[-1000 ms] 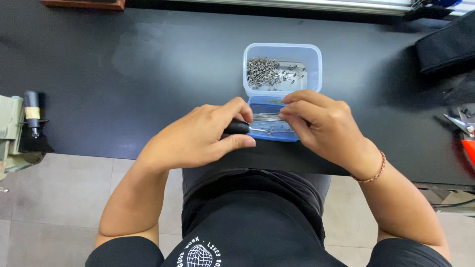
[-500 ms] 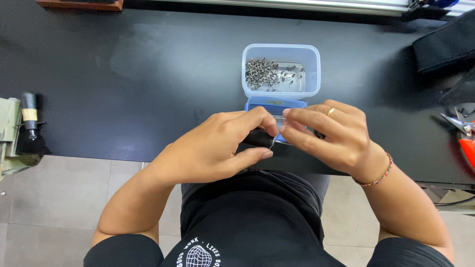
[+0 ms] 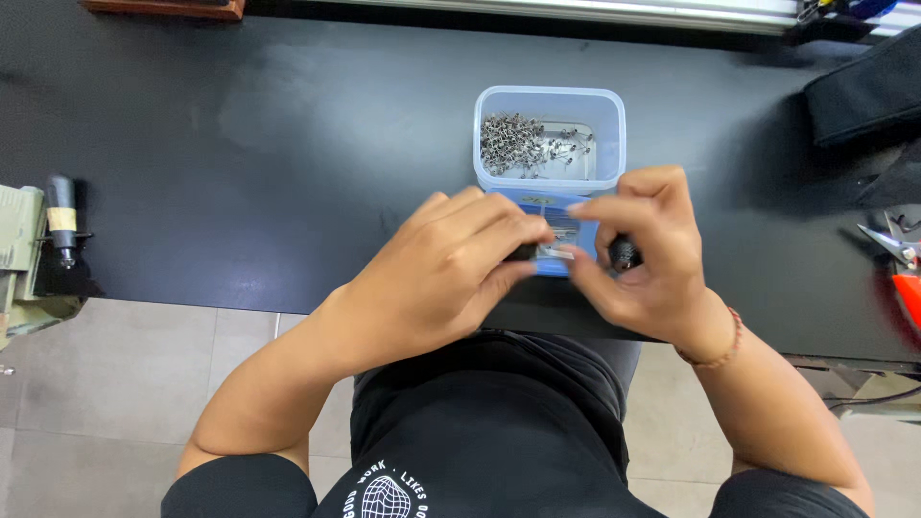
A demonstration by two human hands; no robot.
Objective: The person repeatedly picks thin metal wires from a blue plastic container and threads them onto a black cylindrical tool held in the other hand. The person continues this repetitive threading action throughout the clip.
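My left hand (image 3: 451, 273) and my right hand (image 3: 648, 259) meet over the near edge of the black table (image 3: 288, 144). The left fingers pinch a small black piece (image 3: 523, 252). The right hand is curled around a black knurled tool (image 3: 625, 254), most of which is hidden by its fingers. A flat blue case (image 3: 566, 213) with thin metal parts in it lies between and under the fingertips. Just beyond it stands a clear plastic tub (image 3: 550, 101) holding a heap of small metal parts (image 3: 513, 144).
A black bag (image 3: 863, 91) lies at the table's far right, with red-handled pliers (image 3: 902, 264) below it. A black-handled tool on a green stand (image 3: 59, 225) sits at the left edge. A wooden block (image 3: 163, 8) and a metal rail (image 3: 576, 11) run along the back.
My right hand has moved right and turned, so the knurled black tool now shows in it. My left hand has slid right over the blue case. The tub has not moved.
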